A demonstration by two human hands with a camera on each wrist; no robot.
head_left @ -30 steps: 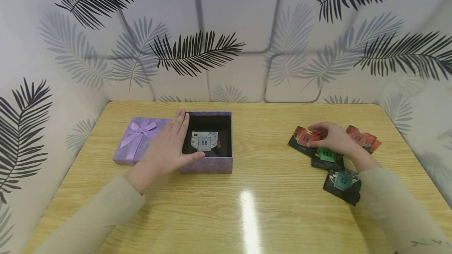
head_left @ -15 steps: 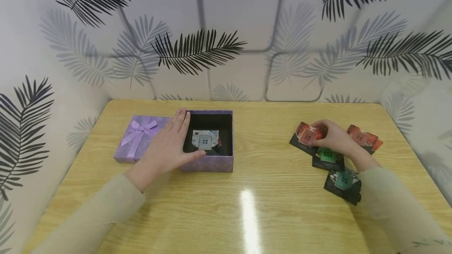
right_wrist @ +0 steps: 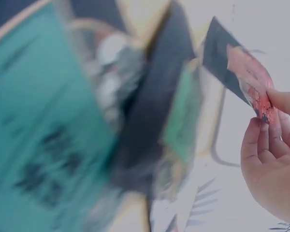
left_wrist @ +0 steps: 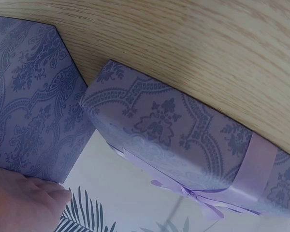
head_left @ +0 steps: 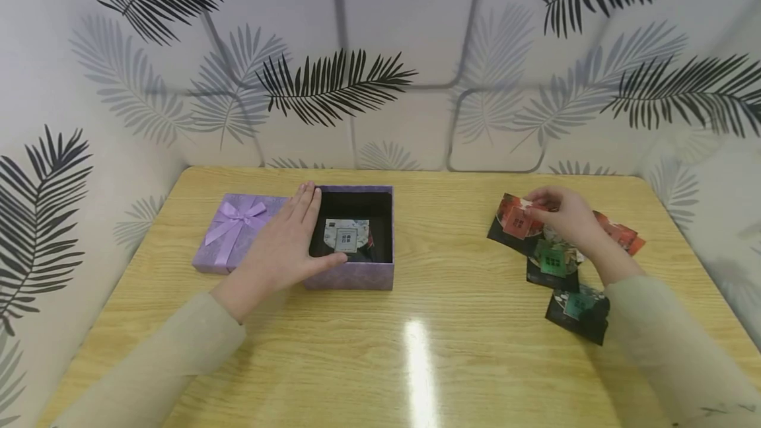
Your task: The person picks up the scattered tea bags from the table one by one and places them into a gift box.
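My right hand (head_left: 567, 215) pinches a flat black-and-red packet (head_left: 516, 222) by its edge, between thumb and fingers. In the right wrist view that packet (right_wrist: 239, 72) tilts up off the table. A packet with a green label (head_left: 553, 261) and one with a teal label (head_left: 575, 312) lie just below it. My left hand (head_left: 276, 249), fingers straight, rests against the left side of an open purple box (head_left: 351, 277). Inside the box lies a packet with a pale label (head_left: 347, 238). Box lettering is too small to read.
A purple lid (head_left: 217, 256) with a ribbon bow stands left of the box, partly behind my left hand. More red packets (head_left: 621, 235) lie fanned out beyond my right wrist. The wooden table (head_left: 333, 355) meets a leaf-patterned wall covering at the back.
My right hand has risen and shifted slightly away from me, lifting the red packet's edge and uncovering more of the green-labelled packet. My left hand has stayed on the box.
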